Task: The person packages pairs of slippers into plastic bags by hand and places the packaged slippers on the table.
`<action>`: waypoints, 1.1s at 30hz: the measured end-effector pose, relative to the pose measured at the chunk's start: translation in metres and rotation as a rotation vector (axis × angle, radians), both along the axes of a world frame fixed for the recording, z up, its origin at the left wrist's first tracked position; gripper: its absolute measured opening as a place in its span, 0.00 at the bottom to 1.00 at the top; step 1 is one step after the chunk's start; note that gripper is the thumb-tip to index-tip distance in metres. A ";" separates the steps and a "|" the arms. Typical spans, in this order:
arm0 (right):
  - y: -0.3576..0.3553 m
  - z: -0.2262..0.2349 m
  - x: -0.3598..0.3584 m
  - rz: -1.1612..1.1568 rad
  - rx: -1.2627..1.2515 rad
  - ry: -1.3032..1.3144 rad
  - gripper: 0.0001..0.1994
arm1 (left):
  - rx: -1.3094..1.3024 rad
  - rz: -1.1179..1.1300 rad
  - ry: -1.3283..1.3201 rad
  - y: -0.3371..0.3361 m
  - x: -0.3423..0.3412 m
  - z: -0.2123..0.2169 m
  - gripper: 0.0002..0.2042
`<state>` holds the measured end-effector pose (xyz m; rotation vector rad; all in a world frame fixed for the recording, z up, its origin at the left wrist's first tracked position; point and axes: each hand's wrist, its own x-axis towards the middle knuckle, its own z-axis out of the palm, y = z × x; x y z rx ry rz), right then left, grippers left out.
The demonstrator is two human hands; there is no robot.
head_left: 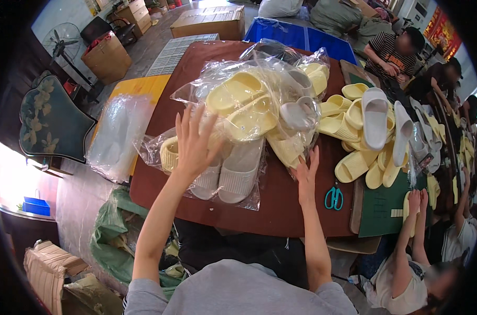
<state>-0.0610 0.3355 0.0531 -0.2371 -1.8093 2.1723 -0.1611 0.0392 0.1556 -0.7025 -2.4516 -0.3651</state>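
My left hand [192, 144] is spread over the front left of a pile of slippers in clear bags, its fingers apart. Beside it lie a pair of pale yellow slippers [237, 94] in a clear plastic bag and a pair of light grey slippers [240, 178] in another. At the pile's right side, my right hand [306, 176] rests its stretched fingers by the toe of a bagged yellow slipper [288, 147]. Whether its fingertips press on the plastic, I cannot tell. Teal-handled scissors [333, 198] lie to the right of that hand.
Loose yellow and grey slippers [356, 165] are heaped at the brown table's [312, 223] right, beside a green mat [380, 210]. Clear plastic bags [118, 131] lie on a yellow board at left. Behind stands a blue bin [327, 48]. Several co-workers sit along the right.
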 end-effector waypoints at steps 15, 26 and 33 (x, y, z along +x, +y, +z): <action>-0.091 -0.004 0.037 0.274 0.770 0.173 0.25 | 0.229 0.186 -0.141 -0.106 0.100 -0.054 0.47; -0.119 -0.047 0.036 0.423 1.338 0.232 0.33 | 0.146 -0.003 -0.317 -0.126 0.045 -0.023 0.30; -0.119 -0.045 0.034 0.432 1.309 0.232 0.36 | 1.130 0.189 -0.285 -0.178 0.067 0.016 0.14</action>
